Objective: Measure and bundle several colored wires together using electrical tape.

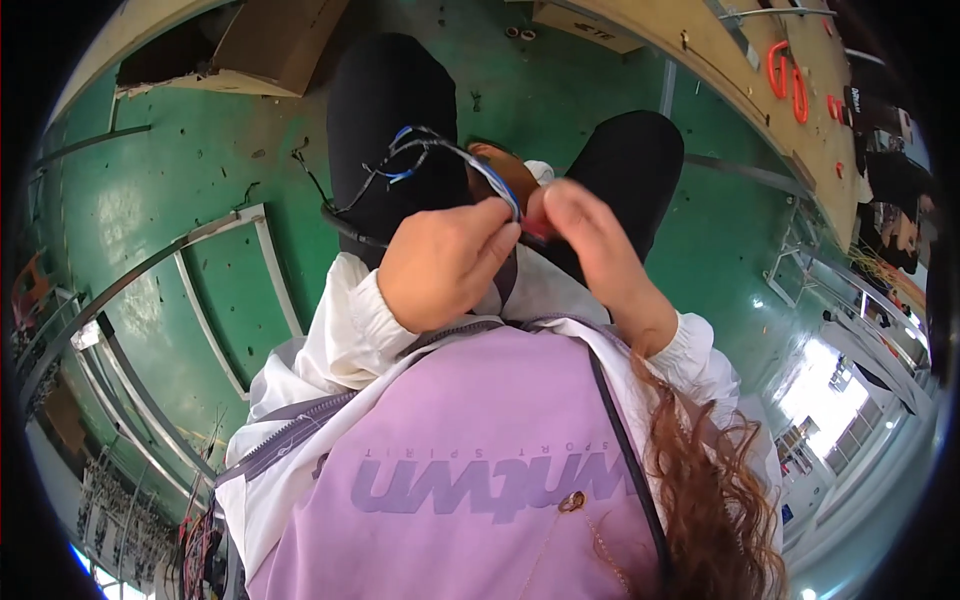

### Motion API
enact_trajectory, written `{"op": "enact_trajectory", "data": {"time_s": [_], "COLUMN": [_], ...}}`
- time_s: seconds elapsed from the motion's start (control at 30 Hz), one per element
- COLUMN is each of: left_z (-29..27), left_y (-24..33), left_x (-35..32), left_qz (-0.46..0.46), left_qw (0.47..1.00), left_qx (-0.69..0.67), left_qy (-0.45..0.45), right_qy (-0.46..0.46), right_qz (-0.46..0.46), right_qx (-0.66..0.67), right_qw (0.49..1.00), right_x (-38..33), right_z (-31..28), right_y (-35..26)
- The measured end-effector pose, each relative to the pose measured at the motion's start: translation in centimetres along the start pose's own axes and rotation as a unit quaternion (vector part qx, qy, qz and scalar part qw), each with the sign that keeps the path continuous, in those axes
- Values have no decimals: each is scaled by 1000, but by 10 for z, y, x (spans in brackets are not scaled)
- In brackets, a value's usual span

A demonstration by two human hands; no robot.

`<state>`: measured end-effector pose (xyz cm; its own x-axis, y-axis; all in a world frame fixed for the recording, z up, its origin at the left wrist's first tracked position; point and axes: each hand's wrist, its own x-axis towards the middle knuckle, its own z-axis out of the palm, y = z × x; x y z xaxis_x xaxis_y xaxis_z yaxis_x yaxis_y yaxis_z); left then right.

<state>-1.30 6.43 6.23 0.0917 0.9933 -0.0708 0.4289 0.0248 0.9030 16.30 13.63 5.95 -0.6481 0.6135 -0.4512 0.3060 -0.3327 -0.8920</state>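
Note:
A bundle of thin wires (487,174), blue, white and black, arches over my lap, its loose ends spreading to the left. My left hand (445,262) is closed round it, thumb and fingers pinching it near the middle of the view. Beside those fingertips, my right hand (592,238) is curled and a little blurred. A small dark red piece (537,229) shows at its fingers; its kind is unclear. A black cable (352,234) runs over my left thigh toward my left hand, which hides where it leads.
A wooden worktable (730,110) with red hooks (778,70) curves along the upper right. An open cardboard box (265,50) lies at the upper left. Metal frames (200,240) stand on the green floor (225,310) to the left. Wire clusters hang at the lower left.

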Motion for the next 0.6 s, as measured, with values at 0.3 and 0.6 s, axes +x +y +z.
{"op": "enact_trajectory", "data": {"time_s": [0.3,0.6], "left_z": [27,8], "left_y": [3,-22], "left_x": [-11,-4], "left_qz": [5,-87], "left_qw": [996,977], "left_qx": [92,-179], "left_qy": [-1,74], "right_qy": [-65,53], "right_qz": [-19,-105], "right_qx": [303,373], "right_qw": [951,920], "right_x": [64,47], "right_z": [3,-23], "right_y": [-23,-30]}}
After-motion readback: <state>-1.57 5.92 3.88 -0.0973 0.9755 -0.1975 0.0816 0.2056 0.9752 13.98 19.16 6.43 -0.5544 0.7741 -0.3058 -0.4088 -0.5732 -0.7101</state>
